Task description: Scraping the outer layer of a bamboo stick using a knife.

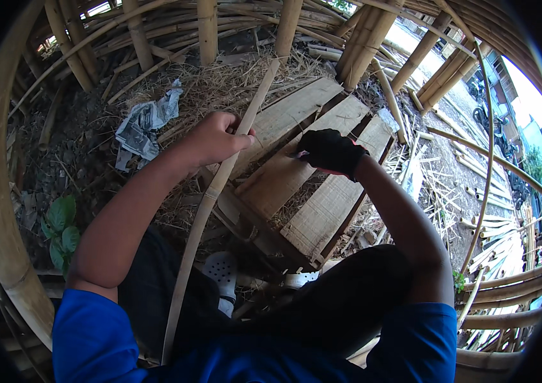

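Left hand (218, 136) gripping the bamboo strip (206, 207), gloved right hand (333, 152) apart from it

Bare fingers are closed round the strip, with the thumb laid across it nearer its upper end than its lower. That hold seems good for turning or steadying the length; a firmer pinch would suit any work that presses on it.

Curled over the slats of a wooden crate (328, 220), the black-gloved hand lies to the right of the strip. Something small and pale shows at its left edge, but I cannot tell what it is, or whether the fingers grasp it.

From beside the crate's left side, the strip slants down past the left leg to the blue shirt (95, 335). With the lower part so near the body, any cutting or scraping would best run away from the leg and the bare fingers. The broad slats could back the strip better than open air, though their gaps might catch a thin edge.

Farther out, the upper end stands near a bamboo post (289, 29); whether they touch is unclear, so swing the length with care. Crumpled newspaper (146, 127) lies beyond the left forearm, among dry straw (220, 86).
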### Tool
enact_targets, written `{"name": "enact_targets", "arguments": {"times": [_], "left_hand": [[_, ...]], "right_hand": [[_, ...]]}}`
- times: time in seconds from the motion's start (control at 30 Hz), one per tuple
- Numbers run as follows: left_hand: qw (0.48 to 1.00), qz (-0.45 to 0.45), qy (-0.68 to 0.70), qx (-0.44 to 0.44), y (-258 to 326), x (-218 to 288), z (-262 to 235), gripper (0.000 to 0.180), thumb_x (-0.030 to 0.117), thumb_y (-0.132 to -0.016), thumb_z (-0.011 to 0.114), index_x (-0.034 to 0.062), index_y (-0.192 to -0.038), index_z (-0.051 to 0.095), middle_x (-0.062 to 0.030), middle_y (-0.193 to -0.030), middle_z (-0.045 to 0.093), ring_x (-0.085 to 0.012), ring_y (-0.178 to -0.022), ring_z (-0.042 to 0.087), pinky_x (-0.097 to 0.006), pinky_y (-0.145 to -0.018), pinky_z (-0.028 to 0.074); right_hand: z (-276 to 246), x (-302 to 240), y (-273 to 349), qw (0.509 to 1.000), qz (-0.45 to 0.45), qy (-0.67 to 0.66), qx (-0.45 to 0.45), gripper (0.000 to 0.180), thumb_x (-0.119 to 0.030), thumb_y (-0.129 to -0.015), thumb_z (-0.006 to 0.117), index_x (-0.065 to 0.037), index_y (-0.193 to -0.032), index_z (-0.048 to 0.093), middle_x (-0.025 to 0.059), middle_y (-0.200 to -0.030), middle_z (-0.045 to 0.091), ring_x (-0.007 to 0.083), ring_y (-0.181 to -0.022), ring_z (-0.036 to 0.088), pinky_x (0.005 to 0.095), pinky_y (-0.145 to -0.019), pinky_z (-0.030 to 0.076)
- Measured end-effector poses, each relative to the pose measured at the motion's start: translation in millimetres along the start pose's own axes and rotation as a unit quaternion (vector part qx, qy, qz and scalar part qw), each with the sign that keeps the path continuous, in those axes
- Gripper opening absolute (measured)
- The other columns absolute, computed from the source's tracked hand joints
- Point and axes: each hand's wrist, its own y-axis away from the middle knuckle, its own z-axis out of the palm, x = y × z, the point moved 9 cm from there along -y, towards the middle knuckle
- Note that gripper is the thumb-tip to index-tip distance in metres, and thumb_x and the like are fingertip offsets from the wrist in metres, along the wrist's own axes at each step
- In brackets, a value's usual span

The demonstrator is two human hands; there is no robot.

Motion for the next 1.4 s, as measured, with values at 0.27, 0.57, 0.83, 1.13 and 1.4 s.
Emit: {"name": "enact_targets", "arguments": {"times": [0.27, 0.57, 0.83, 1.13, 1.4], "left_hand": [[0.999, 0.015, 0.014, -0.027, 2, 7, 11, 0.035, 0.027, -0.089, 0.069, 0.0029, -0.114, 0.07, -0.0091, -0.1, 0.069, -0.0156, -0.095, 0.064, -0.034, -0.089, 0.049], [0.999, 0.029, -0.003, -0.038, 9, 21, 19, 0.034, 0.026, -0.089, 0.07, 0.0023, -0.113, 0.071, -0.0091, -0.101, 0.07, -0.0177, -0.096, 0.066, -0.035, -0.09, 0.049], [0.998, 0.036, 0.004, -0.058, 7, 27, 35, 0.031, 0.027, -0.09, 0.07, 0.005, -0.112, 0.072, -0.0095, -0.094, 0.071, -0.0158, -0.087, 0.067, -0.034, -0.08, 0.052], [0.995, 0.039, -0.022, -0.084, 37, 68, 34, 0.038, 0.029, -0.094, 0.069, 0.0001, -0.119, 0.069, -0.0109, -0.103, 0.071, -0.0171, -0.097, 0.065, -0.034, -0.088, 0.049], [0.989, 0.108, -0.054, -0.084, 68, 100, 34, 0.037, 0.03, -0.098, 0.064, 0.0006, -0.119, 0.069, -0.0095, -0.101, 0.071, -0.0155, -0.095, 0.064, -0.034, -0.086, 0.049]], "right_hand": [[7, -1, 1, 0.994, -0.066, 0.027, 0.087, 0.024, -0.019, -0.088, 0.065, -0.01, -0.109, 0.071, 0.0102, -0.104, 0.069, 0.031, -0.094, 0.07, 0.0389, -0.08, 0.058], [8, 6, -10, 0.999, -0.015, 0.024, -0.017, 0.03, -0.025, -0.095, 0.058, -0.013, -0.119, 0.071, 0.0126, -0.117, 0.068, 0.0338, -0.107, 0.066, 0.042, -0.096, 0.053], [10, 19, -20, 0.998, 0.041, 0.037, -0.044, 0.029, -0.028, -0.094, 0.059, -0.014, -0.116, 0.07, 0.0129, -0.112, 0.071, 0.0335, -0.11, 0.065, 0.0423, -0.096, 0.052], [9, 10, -2, 0.998, 0.042, 0.024, 0.047, 0.026, -0.03, -0.094, 0.061, -0.014, -0.111, 0.072, 0.0115, -0.116, 0.07, 0.0343, -0.103, 0.068, 0.0427, -0.092, 0.054], [11, 16, 18, 0.991, 0.012, -0.017, 0.134, 0.029, -0.035, -0.097, 0.057, -0.015, -0.11, 0.073, 0.0091, -0.111, 0.07, 0.0319, -0.103, 0.068, 0.0437, -0.089, 0.054]]}}
